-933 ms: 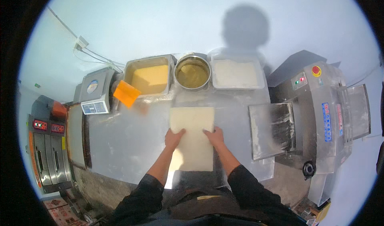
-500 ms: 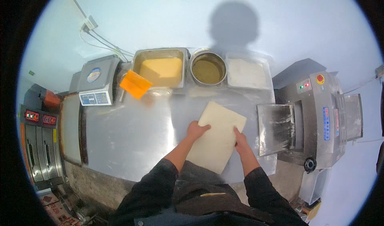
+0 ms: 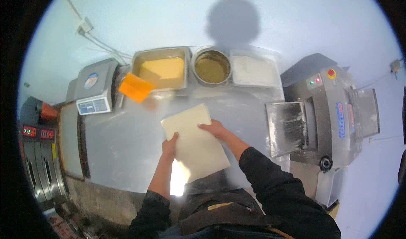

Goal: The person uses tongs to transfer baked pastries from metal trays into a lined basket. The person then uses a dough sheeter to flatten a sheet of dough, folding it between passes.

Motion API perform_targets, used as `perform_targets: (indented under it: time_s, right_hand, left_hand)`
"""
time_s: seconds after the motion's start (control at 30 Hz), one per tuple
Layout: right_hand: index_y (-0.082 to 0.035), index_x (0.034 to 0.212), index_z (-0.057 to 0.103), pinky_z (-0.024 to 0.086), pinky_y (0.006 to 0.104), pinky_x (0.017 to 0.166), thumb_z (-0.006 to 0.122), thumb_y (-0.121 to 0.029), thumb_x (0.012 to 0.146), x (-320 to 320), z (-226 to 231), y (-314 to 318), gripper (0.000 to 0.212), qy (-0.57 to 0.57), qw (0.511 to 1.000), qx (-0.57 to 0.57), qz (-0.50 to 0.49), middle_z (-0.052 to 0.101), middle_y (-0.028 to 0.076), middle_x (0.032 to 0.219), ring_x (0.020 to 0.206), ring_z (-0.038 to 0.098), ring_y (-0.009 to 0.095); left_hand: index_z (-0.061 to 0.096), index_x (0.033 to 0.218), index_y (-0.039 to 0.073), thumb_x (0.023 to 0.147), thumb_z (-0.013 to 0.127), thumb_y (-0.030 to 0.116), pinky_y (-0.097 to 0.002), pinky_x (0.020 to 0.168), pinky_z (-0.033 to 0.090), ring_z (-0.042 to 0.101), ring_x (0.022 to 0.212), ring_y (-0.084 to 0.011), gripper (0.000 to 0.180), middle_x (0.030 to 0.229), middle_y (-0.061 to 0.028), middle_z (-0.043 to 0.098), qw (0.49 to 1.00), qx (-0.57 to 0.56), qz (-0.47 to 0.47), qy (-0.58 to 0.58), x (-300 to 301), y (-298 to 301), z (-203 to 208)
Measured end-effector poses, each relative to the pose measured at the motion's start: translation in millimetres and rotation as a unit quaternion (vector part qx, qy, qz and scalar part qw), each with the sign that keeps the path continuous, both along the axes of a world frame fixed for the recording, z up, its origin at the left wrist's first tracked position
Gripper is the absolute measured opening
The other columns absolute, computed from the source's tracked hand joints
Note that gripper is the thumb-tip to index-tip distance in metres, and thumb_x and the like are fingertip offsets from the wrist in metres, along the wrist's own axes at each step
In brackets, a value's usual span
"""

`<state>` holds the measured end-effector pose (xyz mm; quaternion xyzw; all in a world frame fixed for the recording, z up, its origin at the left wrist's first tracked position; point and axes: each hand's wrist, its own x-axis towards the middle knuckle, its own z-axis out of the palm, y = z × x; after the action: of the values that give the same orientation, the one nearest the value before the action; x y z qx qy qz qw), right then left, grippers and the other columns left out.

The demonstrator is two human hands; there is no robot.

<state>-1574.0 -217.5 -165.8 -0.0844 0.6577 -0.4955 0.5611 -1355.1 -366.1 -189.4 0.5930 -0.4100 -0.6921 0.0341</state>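
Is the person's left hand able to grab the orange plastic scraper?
Probably yes: the left hand rests on the pale dough sheet, and only bare metal table lies between it and the orange plastic scraper.

A floured steel bench [image 3: 127, 142] bears a dough sheet [image 3: 195, 142], scale [image 3: 94, 87], and three containers.
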Motion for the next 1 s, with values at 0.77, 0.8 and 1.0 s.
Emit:
perform_targets:
  time_s: [0.77, 0.8, 1.0]
  right_hand:
    - [-0.002, 0.128, 0.059, 0.057, 0.0357, 0.085, 0.088, -0.015, 0.081, -208, 496, 569, 0.056, 0.732, 0.548, -0.161, -0.370, 0.071, 0.012, 0.110, 0.101, 0.071, 0.022]
    - [-0.001, 0.125, 0.060, 0.058, 0.0343, 0.083, 0.088, -0.016, 0.082, -223, 521, 591, 0.054, 0.724, 0.540, -0.204, -0.379, 0.072, 0.012, 0.109, 0.099, 0.072, 0.021]
    - [0.000, 0.116, 0.059, 0.057, 0.0340, 0.081, 0.086, -0.021, 0.086, -319, 570, 691, 0.046, 0.725, 0.483, -0.101, -0.481, 0.071, 0.014, 0.105, 0.094, 0.070, 0.020]
  left_hand:
    - [0.062, 0.119, -0.001, 0.092, 0.076, 0.037, -0.0330, 0.073, 0.054, 0.064, 0.086, -0.0156, 0.049, 0.099, -0.0083, 0.068, 0.573, -0.429, -0.254, 0.650, -492, 428, 468]
    - [0.061, 0.123, -0.002, 0.093, 0.074, 0.040, -0.0340, 0.076, 0.055, 0.065, 0.090, -0.0174, 0.053, 0.105, -0.0104, 0.068, 0.606, -0.403, -0.281, 0.626, -525, 461, 494]
    - [0.058, 0.133, -0.004, 0.097, 0.071, 0.041, -0.0400, 0.085, 0.058, 0.069, 0.099, -0.0246, 0.059, 0.115, -0.0184, 0.070, 0.604, -0.258, -0.339, 0.673, -662, 617, 573]
